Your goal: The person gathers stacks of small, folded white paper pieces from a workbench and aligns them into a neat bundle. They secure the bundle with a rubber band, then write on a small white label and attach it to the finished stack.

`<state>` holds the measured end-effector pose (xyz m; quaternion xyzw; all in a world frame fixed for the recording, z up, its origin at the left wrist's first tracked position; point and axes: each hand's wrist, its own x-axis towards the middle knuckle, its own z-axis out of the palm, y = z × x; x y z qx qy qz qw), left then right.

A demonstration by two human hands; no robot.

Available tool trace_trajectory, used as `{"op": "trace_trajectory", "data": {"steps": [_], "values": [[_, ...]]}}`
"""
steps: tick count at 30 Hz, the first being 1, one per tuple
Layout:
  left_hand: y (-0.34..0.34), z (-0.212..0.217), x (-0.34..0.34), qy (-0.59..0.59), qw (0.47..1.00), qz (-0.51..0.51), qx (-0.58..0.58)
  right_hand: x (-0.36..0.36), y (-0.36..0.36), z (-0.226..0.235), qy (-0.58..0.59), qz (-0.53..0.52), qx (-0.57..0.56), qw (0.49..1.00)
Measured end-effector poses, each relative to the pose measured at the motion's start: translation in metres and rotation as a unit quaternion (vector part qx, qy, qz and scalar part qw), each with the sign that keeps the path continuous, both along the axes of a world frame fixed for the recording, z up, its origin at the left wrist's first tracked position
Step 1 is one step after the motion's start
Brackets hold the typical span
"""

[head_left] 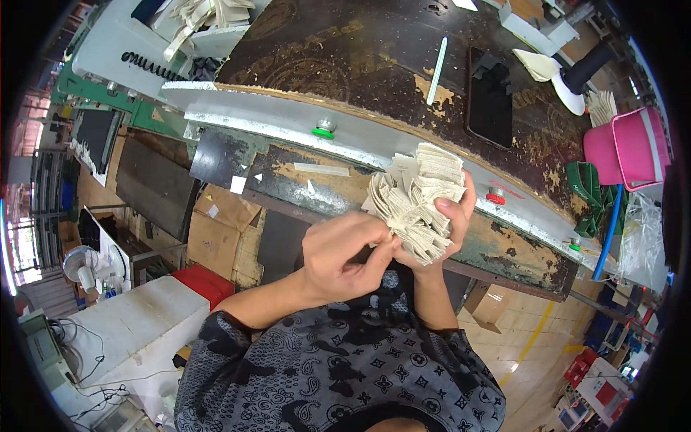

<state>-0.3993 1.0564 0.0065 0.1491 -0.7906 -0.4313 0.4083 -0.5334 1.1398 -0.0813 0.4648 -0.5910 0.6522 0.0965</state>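
Here's the bundle of cream strips [425,183], right up in front of the chest and above the near edge of the bench: thin, flat pieces, fanned and ruffled, their edges stacked in uneven pleats; whether paper or cloth, I can't tell. The right hand [461,219] grips it from the far side, thumb pressed across the layers. And the left hand [345,255], fingers curled, pinches at the bundle's near-left edge between thumb and fingertips! Beneath runs a scuffed ledge [511,255], its dark surface flaking to brown, beside a pale metal rail [252,115]. Beyond, a glossy black phone [489,97] lies flat on the chipped dark board [324,54], a slim pale-green stick [437,70] near it.
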Motion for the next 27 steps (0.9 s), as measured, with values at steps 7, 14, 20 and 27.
{"op": "trace_trajectory", "data": {"steps": [7,14,20,27], "values": [[-0.007,0.002,0.000,0.005,0.997,-0.066,-0.040,-0.002,-0.005,0.004,0.021,-0.024,-0.020,0.999],[-0.003,-0.011,-0.006,-0.012,0.997,-0.004,-0.077,0.001,-0.010,0.006,-0.015,-0.043,0.005,0.999],[-0.006,-0.011,-0.019,-0.026,0.995,-0.004,-0.097,-0.003,-0.014,0.001,-0.027,-0.052,0.006,0.998],[0.005,-0.001,-0.009,-0.118,0.987,-0.006,0.109,-0.005,-0.019,-0.026,0.025,-0.077,-0.055,0.995]]}}
